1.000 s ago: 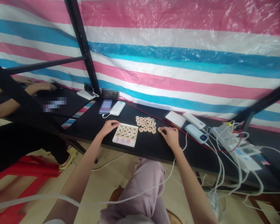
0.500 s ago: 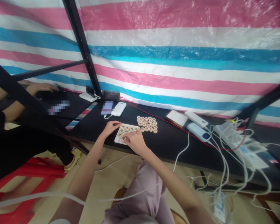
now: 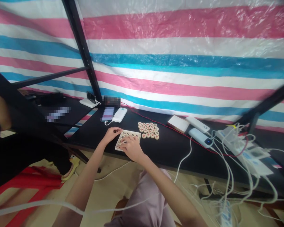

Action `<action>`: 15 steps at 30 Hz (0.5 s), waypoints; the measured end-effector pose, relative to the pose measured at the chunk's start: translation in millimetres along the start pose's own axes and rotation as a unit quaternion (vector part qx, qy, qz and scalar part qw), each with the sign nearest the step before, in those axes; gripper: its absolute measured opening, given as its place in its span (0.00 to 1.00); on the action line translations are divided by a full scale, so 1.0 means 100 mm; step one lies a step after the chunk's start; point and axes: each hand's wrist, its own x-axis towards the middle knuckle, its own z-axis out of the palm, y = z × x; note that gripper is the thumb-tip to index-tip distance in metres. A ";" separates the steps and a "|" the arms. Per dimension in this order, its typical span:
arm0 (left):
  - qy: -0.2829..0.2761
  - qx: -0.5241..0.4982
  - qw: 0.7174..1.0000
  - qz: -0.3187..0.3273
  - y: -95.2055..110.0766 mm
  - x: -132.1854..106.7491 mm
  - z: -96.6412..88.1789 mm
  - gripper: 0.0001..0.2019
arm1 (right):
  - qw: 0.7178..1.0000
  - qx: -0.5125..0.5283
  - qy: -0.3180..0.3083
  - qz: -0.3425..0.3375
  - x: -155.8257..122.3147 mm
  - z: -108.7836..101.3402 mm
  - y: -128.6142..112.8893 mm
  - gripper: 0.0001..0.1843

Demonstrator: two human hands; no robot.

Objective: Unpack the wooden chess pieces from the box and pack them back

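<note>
A small pale wooden board (image 3: 133, 136) lies on the black table (image 3: 170, 148), with several round wooden pieces set on it. My left hand (image 3: 111, 133) rests curled on the board's far left corner. My right hand (image 3: 131, 147) lies over the board's near half, fingers bent down onto the pieces; what its fingertips pinch is hidden. A loose cluster of round wooden pieces (image 3: 149, 130) with red and dark marks sits just right of the board.
Power banks (image 3: 200, 137), a white box (image 3: 179, 123), a phone (image 3: 108, 113) and tangled white cables (image 3: 229, 157) crowd the table's back and right. Black frame posts (image 3: 81, 50) rise at left. Another person sits at the left (image 3: 0, 110) beside a red stool (image 3: 26, 186).
My right hand left the loose pieces at the right, crossed to the board and now lies over its near half. My left hand stays at the board's corner.
</note>
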 end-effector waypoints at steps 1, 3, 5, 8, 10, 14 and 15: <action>0.000 0.003 1.000 0.000 0.00 0.00 0.00 0.20 | 1.000 0.001 0.003 -0.004 0.00 -0.03 0.02 0.12; 0.001 0.011 1.000 -0.001 0.01 0.00 -0.01 0.19 | 1.000 -0.001 0.022 0.009 -0.02 -0.10 0.12 0.15; 0.003 0.019 1.000 -0.002 0.01 0.00 -0.02 0.19 | 0.996 -0.026 0.056 0.059 -0.04 -0.21 0.35 0.18; 0.002 0.022 1.000 -0.002 0.02 0.00 -0.03 0.19 | 0.977 -0.103 0.089 0.163 -0.14 -0.39 0.87 0.23; -0.002 0.017 1.000 -0.003 0.01 0.00 -0.03 0.20 | 0.961 -0.148 0.070 0.221 -0.26 -0.49 1.22 0.24; -0.004 0.016 1.000 -0.007 -0.02 0.01 -0.02 0.21 | 0.961 -0.176 0.001 0.215 -0.56 -0.61 1.63 0.21; -0.003 0.015 1.000 -0.007 -0.02 0.01 -0.02 0.21 | 0.963 -0.179 -0.002 0.204 -0.63 -0.63 1.66 0.20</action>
